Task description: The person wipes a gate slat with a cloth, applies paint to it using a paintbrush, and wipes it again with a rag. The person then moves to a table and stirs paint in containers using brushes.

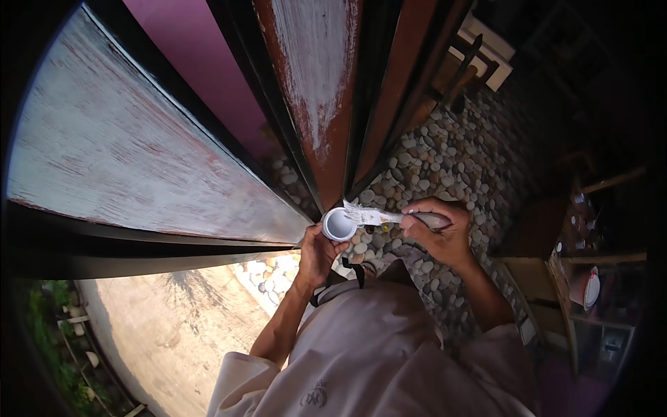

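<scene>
In my left hand (318,256) is a small round tub of white paint (340,224), its open top facing up and my fingers wrapped round its side. My right hand (443,233) grips the handle of a paintbrush (379,217). White paint coats the brush's bristles and ferrule, and the bristle end is at the tub's right rim. Just beyond the tub stands a reddish-brown panel (333,170), streaked with white paint over its upper part. To the left, a wider panel (139,139) carries a thin whitish coat with red-brown showing through.
Black frames (375,104) edge the panels. Pebble flooring (479,160) lies below and to the right, with a wooden cabinet (538,292) at the far right. Sunlit concrete (174,333) and green plants (45,326) are at the lower left. A pink wall (201,62) shows between panels.
</scene>
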Demonstrator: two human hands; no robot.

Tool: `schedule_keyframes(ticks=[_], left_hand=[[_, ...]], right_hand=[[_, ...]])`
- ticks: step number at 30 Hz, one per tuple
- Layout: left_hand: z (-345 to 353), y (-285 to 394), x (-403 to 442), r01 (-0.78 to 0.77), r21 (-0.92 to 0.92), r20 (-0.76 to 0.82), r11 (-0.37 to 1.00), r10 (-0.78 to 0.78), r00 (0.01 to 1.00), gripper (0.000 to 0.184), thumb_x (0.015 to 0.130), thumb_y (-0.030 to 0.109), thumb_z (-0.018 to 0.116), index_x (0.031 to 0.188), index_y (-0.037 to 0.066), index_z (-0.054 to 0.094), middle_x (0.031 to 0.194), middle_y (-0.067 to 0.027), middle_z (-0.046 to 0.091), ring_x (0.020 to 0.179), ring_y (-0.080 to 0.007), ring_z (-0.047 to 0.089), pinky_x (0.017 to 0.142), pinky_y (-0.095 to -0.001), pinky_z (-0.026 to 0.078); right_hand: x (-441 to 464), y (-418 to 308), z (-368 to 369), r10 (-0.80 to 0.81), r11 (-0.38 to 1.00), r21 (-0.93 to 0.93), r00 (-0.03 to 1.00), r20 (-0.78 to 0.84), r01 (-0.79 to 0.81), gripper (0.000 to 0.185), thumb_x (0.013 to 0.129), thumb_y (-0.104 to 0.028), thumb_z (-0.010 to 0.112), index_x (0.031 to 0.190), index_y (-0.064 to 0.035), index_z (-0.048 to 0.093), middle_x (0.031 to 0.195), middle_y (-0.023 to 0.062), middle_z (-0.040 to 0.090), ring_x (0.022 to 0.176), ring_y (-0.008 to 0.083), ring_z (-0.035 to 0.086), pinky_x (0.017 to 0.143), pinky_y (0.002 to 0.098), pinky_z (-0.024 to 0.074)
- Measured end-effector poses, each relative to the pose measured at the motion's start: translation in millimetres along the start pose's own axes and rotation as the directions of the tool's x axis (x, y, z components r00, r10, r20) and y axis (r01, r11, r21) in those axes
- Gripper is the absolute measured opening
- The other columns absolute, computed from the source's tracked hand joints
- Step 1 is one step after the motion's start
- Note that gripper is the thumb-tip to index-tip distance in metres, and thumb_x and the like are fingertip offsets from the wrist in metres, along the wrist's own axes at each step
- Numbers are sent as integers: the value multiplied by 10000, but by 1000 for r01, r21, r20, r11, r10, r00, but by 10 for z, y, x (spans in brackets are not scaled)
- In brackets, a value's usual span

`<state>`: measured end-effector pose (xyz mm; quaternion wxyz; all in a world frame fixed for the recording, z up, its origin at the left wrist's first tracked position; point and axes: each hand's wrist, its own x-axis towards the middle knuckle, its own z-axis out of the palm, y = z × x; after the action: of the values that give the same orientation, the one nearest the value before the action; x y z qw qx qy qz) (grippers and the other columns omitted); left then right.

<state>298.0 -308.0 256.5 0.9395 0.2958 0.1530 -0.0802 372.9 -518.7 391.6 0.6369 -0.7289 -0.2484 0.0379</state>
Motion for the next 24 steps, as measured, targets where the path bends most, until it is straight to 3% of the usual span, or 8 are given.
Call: schedule_keyframes(ticks=[2, 3, 7, 10, 17, 20, 24], left_hand=[[54, 12, 18, 15, 28, -46, 999, -14, 999, 486, 880, 424, 450, 1179, 43, 493, 1064, -74, 606, 902, -169, 613, 801, -293, 504], [74, 13, 24, 19, 27, -44, 999, -17, 999, 486, 880, 424, 450, 1179, 43, 493, 1064, -74, 606, 902, -169, 613, 801, -293, 504], [119, 18, 54, 7, 54, -25, 999, -5, 1000, 484, 886, 424, 441, 1176, 40, 498, 1082, -71, 602, 945, -164, 604, 809, -291, 504], [65, -14, 93, 1, 68, -13, 998, 0, 1000, 472, 892, 421, 442, 1170, 44, 504, 1090, -68, 599, 974, -160, 594, 814, -293, 505], [12, -70, 102, -10, 78, 13, 997, 9, 1000, 434, 909, 395, 442, 1166, 52, 507, 1122, -55, 586, 994, -145, 584, 815, -300, 511], [-18, -98, 100, -16, 82, 16, 996, 15, 1000, 429, 912, 386, 442, 1174, 53, 504, 1126, -52, 585, 1001, -143, 582, 821, -300, 511], [-11, -104, 74, -7, 77, 3, 997, 7, 1000, 434, 911, 388, 445, 1182, 55, 501, 1127, -49, 586, 1008, -142, 580, 825, -298, 508]], right_hand=[[6, 35, 10, 61, 991, -123, 996, 59, -54, 99, 784, -45, 696, 866, -7, 657, 745, 10, 658, 595, 14, 533, 510, 191, 417], [22, 56, 46, 11, 993, -120, 999, 51, -5, 105, 779, -68, 706, 858, -18, 660, 708, -1, 646, 548, 20, 485, 468, 212, 374], [110, 0, 126, -95, 944, -303, 986, 137, 133, 115, 767, -75, 711, 840, -18, 642, 617, 34, 597, 516, 44, 488, 451, 230, 376], [173, 24, 181, -74, 932, -337, 982, 176, 131, 94, 766, -96, 716, 806, -34, 657, 597, 3, 582, 493, 35, 447, 440, 212, 326], [215, 226, 363, -90, 911, -376, 973, 212, 167, 141, 775, -129, 691, 765, -15, 609, 512, 62, 543, 412, 162, 548, 401, 290, 400], [206, 244, 397, 3, 930, -358, 974, 227, 81, 111, 784, -109, 697, 790, -19, 631, 567, 55, 572, 486, 95, 537, 457, 254, 416], [199, 264, 433, 1, 935, -346, 978, 211, 73, 112, 783, -103, 697, 779, -18, 623, 564, 57, 579, 488, 94, 548, 452, 255, 417]])
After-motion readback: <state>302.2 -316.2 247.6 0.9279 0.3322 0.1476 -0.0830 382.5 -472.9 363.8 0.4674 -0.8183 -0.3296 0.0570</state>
